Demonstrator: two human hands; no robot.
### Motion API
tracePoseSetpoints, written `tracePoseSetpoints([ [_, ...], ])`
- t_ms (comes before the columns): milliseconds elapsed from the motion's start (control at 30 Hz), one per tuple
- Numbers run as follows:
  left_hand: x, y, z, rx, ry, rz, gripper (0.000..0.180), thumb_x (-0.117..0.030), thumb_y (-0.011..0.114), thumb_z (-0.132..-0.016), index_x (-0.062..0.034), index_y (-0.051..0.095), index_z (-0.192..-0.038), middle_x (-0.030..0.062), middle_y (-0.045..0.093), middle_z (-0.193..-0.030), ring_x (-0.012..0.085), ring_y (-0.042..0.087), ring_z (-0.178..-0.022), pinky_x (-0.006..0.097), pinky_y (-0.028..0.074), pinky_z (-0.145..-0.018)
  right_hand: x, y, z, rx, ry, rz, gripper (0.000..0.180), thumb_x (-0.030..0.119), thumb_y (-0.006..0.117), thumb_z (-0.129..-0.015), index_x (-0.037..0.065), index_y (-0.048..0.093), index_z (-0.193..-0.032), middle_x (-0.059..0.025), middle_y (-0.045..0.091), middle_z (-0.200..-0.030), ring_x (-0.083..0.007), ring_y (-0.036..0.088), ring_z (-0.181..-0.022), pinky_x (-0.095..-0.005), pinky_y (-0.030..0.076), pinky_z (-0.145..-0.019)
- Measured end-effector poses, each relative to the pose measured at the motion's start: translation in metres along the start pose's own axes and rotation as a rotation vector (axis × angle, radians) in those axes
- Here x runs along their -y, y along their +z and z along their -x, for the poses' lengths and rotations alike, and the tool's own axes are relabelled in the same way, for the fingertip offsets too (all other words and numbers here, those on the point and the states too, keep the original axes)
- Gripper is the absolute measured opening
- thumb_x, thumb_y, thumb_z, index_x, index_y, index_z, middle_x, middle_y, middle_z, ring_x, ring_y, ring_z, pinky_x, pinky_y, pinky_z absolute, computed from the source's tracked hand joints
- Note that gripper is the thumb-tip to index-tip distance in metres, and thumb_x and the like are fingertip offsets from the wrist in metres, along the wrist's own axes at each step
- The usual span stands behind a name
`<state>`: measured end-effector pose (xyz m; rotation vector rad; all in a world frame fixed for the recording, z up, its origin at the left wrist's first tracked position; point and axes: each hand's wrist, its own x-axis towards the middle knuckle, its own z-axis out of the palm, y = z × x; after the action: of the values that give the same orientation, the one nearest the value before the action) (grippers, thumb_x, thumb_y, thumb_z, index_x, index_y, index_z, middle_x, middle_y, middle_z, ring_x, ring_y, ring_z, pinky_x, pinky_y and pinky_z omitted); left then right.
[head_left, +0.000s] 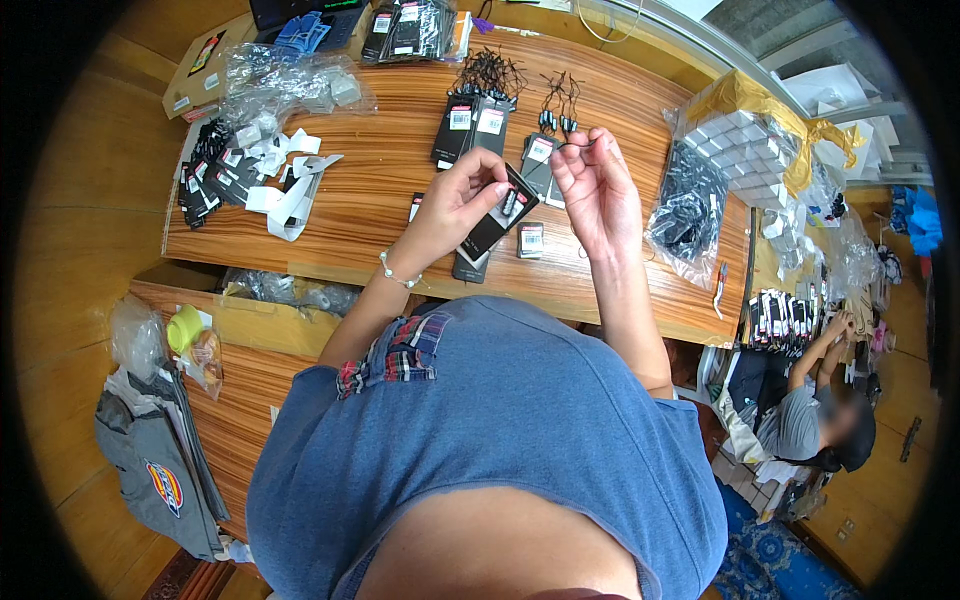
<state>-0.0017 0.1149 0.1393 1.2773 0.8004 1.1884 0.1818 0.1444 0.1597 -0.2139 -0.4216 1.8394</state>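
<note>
The left hand (455, 205) pinches a black tag (497, 225) between thumb and fingers, holding it tilted above the wooden table (380, 200). The right hand (598, 190) is raised just beside it, its fingertips pinched on a thin black string (572, 146) near the tag's top end. Under the hands lie more black tags (470, 125) in small stacks, with a loose bunch of strings (488, 72) beyond them. A clear bag of black cords (688, 210) sits to the right, white paper strips (295, 190) to the left. Another person (815, 420) sits on the floor at far right.
</note>
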Motion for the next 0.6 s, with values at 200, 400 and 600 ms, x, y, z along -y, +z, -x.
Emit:
tracePoseSetpoints([
  [200, -0.008, 0.003, 0.004, 0.025, -0.052, -0.173, 0.020, -0.006, 0.068, -0.077, -0.0022, 0.054, -0.091, 0.0031, 0.056, -0.093, 0.0071, 0.052, -0.088, 0.023, 0.044, -0.078, 0.004, 0.007, 0.003, 0.005, -0.026, 0.091, 0.011, 0.012, 0.048, -0.092, 0.004, 0.052, -0.097, -0.0102, 0.059, -0.087, -0.0177, 0.059, -0.079, -0.0328, 0.050, -0.077],
  [400, -0.022, 0.003, -0.001, -0.112, 0.345, -0.613, 0.018, -0.003, 0.073, -0.067, -0.0037, 0.062, -0.081, 0.0047, 0.060, -0.094, 0.0178, 0.054, -0.088, 0.031, 0.042, -0.081, 0.004, 0.015, 0.014, 0.001, -0.005, 0.925, 0.018, 0.007, 0.054, -0.088, -0.001, 0.055, -0.105, -0.0026, 0.058, -0.076, -0.0072, 0.054, -0.071, -0.0204, 0.044, -0.066],
  [600, -0.031, 0.000, -0.001, -0.151, 0.385, -0.693, 0.018, -0.007, 0.075, -0.063, -0.0051, 0.065, -0.079, 0.0035, 0.064, -0.082, 0.0194, 0.053, -0.083, 0.031, 0.043, -0.075, -0.002, 0.026, 0.021, 0.037, 0.033, 1.024, 0.013, 0.005, 0.055, -0.087, 0.001, 0.051, -0.098, -0.0026, 0.060, -0.073, -0.0073, 0.057, -0.068, -0.0199, 0.045, -0.061],
])
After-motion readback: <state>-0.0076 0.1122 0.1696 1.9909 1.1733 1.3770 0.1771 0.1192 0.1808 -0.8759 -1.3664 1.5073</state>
